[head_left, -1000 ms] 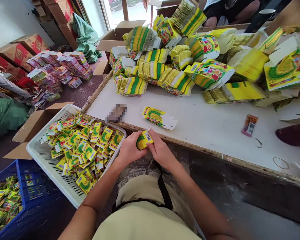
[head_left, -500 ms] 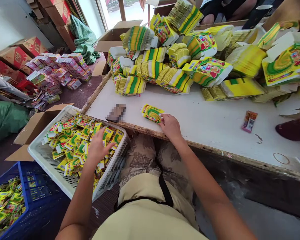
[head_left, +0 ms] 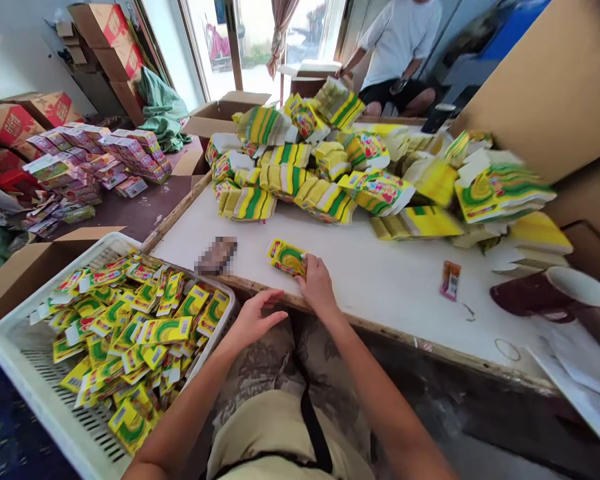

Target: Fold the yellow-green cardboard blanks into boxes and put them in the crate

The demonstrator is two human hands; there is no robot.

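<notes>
Right grip [head_left: 316, 281] nearly closed, pinching end of yellow carton [head_left: 286, 257] on surface [head_left: 360, 267], mid-frame; whether 1 or several stacked, unclear. Left grip [head_left: 254, 321], just back from over white crate [head_left: 40, 383], lower left: half-open, empty, free.

One white crate [head_left: 17, 347] sits near left, its yellow boxes [head_left: 165, 330] too many to count. On the right I see one maroon mug [head_left: 523, 293], one sachet [head_left: 450, 280] and one rubber band [head_left: 509, 360].
</notes>
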